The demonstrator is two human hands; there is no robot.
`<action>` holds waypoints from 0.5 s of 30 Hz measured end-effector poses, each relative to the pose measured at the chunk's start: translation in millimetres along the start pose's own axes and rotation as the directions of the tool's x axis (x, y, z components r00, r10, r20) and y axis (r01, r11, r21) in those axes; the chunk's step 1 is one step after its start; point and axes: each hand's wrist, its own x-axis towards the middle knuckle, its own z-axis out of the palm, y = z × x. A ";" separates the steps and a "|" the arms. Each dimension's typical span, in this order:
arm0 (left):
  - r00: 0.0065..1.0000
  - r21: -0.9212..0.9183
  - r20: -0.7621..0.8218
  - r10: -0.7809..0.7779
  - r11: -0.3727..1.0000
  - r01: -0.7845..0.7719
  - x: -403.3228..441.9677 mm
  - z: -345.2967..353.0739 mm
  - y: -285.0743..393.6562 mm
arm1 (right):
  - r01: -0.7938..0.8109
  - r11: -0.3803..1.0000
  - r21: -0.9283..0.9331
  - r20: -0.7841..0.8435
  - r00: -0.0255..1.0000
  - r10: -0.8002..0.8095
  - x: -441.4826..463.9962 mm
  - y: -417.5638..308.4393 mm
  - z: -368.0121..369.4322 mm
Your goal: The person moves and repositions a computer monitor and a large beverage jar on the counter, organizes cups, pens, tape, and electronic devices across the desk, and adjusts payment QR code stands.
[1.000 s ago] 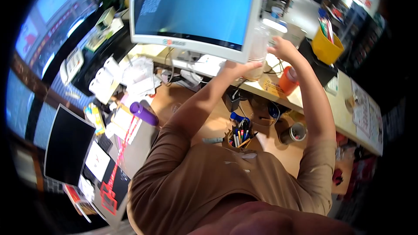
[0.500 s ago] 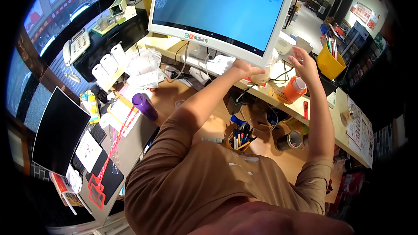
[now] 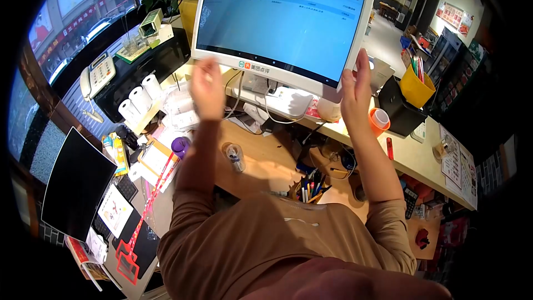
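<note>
A white-framed monitor (image 3: 277, 28) with a lit blue screen stands on the counter ahead. At its lower left corner is my left hand (image 3: 207, 89), raised and blurred; its fingers are smeared by motion. My right hand (image 3: 356, 86) is upright along the monitor's right edge, with its fingers stretched out and nothing seen in its grasp. Whether it touches the frame is unclear. An orange cup (image 3: 378, 121) stands just right of my right wrist. Behind that wrist, a pale container (image 3: 328, 110) is partly covered by the monitor.
Paper rolls (image 3: 140, 99) and a telephone (image 3: 99, 78) are at the left. A purple bottle (image 3: 180, 145) is beside my left forearm. Pens in a holder (image 3: 308, 188) stand near my body. A yellow bin (image 3: 417, 86) sits on a black box (image 3: 397, 108). Cables hang below the monitor.
My left hand has moved left from the container under the monitor to the monitor's lower left corner. My right hand has come to its right edge. The view has shifted.
</note>
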 end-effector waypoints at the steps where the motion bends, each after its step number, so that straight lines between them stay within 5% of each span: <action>1: 0.985 0.117 -0.030 0.169 0.980 -0.164 30.4 -8.2 -14.0 | 0.046 0.999 -0.004 -0.038 0.998 -0.046 1.6 3.0 10.0; 4: 0.992 0.405 -0.056 0.111 0.911 -0.079 104.2 -13.3 -71.3 | 0.149 0.983 -0.103 -0.102 0.982 -0.160 2.8 17.1 25.2; 6: 0.955 0.400 0.168 -0.244 0.902 0.161 126.9 -13.6 -70.7 | 0.175 0.979 -0.104 -0.098 0.978 -0.185 4.9 18.2 25.5; 8: 0.839 0.089 0.177 -0.515 0.857 0.507 128.5 -3.7 -85.6 | 0.197 0.965 -0.174 -0.075 0.974 -0.213 3.3 12.8 20.2; 12: 0.884 -0.183 0.200 -0.423 0.870 0.458 121.8 5.8 -108.1 | 0.233 0.944 -0.233 -0.080 0.963 -0.257 9.3 29.4 10.9; 15: 0.886 -0.154 0.140 -0.442 0.874 0.461 118.1 10.3 -100.5 | 0.270 0.925 -0.267 -0.063 0.953 -0.296 12.5 33.2 6.0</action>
